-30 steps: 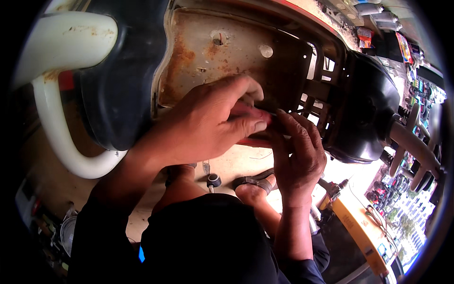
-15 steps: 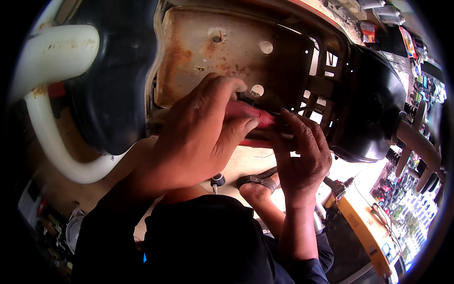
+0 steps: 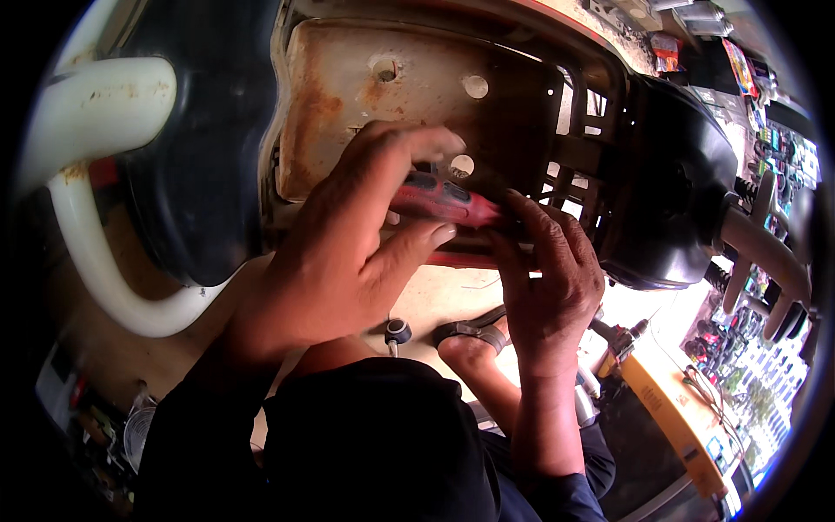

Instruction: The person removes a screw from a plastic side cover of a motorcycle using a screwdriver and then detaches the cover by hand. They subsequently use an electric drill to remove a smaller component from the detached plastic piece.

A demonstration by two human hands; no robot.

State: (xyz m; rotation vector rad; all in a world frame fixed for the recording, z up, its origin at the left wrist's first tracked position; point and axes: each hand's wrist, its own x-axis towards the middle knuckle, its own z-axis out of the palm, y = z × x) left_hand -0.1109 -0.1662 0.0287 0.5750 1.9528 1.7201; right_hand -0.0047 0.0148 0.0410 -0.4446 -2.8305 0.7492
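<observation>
The left hand (image 3: 339, 261) is nearer, its fingers (image 3: 409, 248) closed around the red-handled tool (image 3: 448, 198), whose long axis runs left to right. Beyond, the right hand (image 3: 552, 278) pinches the tool's far end against the rusty cream panel (image 3: 348, 78).

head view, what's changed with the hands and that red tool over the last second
The left hand has shifted up and left along the red-and-black tool handle, uncovering more of it; a second ago the fingers hid nearly all of it. The right hand keeps its fingertips at the tool's right end. The rusty cream plastic panel with round holes and the black moulded cover stayed as they were.
</observation>
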